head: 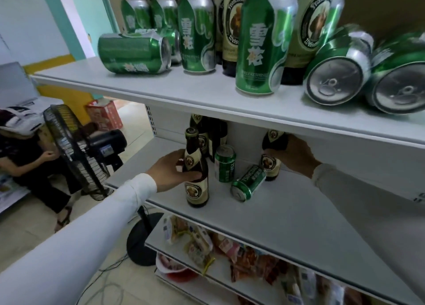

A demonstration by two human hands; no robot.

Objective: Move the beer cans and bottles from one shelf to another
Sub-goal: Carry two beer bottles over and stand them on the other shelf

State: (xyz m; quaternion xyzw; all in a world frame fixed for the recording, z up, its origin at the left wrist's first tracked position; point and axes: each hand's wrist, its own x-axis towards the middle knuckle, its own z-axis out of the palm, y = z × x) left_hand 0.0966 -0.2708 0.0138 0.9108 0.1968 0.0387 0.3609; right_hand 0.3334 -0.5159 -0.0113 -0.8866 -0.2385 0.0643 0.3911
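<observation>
My left hand (171, 170) grips a brown beer bottle (196, 189) standing upright near the front of the middle shelf (287, 217). My right hand (296, 154) wraps around a second brown bottle (271, 164) further back, under the upper shelf's edge. Between them one green can (225, 163) stands upright and another green can (248, 182) lies on its side. More brown bottles (207, 132) stand at the back of the middle shelf. The upper shelf (184, 93) holds several green cans, some upright (262, 42), some lying down (134, 53), and tall bottles (232, 28).
A black standing fan (76, 150) is left of the shelving, its base (145, 240) by the shelf corner. A seated person (27, 157) is at the far left. Snack packets (207, 247) fill the lower shelf. A red carton (104, 115) sits on the floor behind.
</observation>
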